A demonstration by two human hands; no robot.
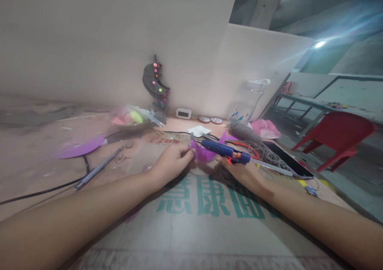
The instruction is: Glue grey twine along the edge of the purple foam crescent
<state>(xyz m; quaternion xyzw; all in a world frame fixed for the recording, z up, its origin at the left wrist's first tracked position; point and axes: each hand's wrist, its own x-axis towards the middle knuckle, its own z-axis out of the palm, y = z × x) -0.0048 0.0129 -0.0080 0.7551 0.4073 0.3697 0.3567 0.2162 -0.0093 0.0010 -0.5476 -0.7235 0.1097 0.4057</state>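
We find the blue glue gun [213, 146] above the printed sheet [185, 230], its nozzle pointing left over the purple piece [206, 155]. We record the right hand [241, 173] closed on the gun, its fingers partly hidden, and the left hand [173, 164] pinching the purple piece's left edge. Outward, we note grey yarn [243, 134] and, right of it, a phone [287, 158].

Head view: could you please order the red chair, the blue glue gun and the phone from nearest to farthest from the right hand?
1. Blue glue gun: held in the right hand.
2. Phone: to the hand's right.
3. Red chair: farther right, in the background.
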